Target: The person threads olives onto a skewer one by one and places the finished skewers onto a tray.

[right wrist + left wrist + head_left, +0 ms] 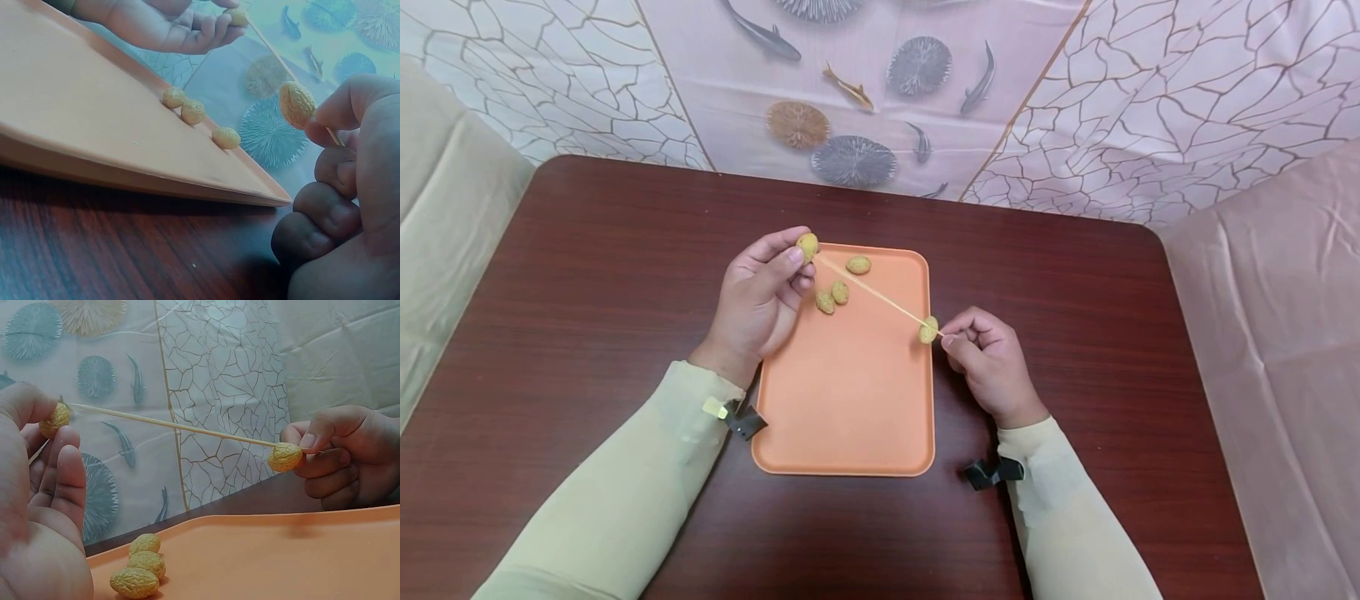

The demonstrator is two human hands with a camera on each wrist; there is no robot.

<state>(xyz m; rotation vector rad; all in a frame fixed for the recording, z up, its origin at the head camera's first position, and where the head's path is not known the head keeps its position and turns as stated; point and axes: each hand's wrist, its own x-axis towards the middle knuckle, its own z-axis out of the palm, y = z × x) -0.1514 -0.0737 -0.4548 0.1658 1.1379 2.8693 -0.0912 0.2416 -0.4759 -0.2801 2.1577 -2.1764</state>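
Note:
Between finger and thumb, my left hand [756, 292] pinches a small, oval, wrinkled yellow-green fruit [807, 245] above the tray's far left corner. My right hand [991, 362] pinches a thin wooden skewer [880, 293] near one end, beside the tray's right edge. A second wrinkled fruit [285, 457] sits on the skewer right by the right fingertips. From there the stick slants up to the left, its far tip right at the fruit in my left hand. In the left wrist view the bare skewer [169, 424] spans the gap between both fruits.
Three more wrinkled fruits lie in the far part of the orange tray [850, 392], two close together and one fruit [858, 265] apart. The tray rests on a dark red-brown table [587, 275]. A patterned cloth [880, 75] hangs behind it.

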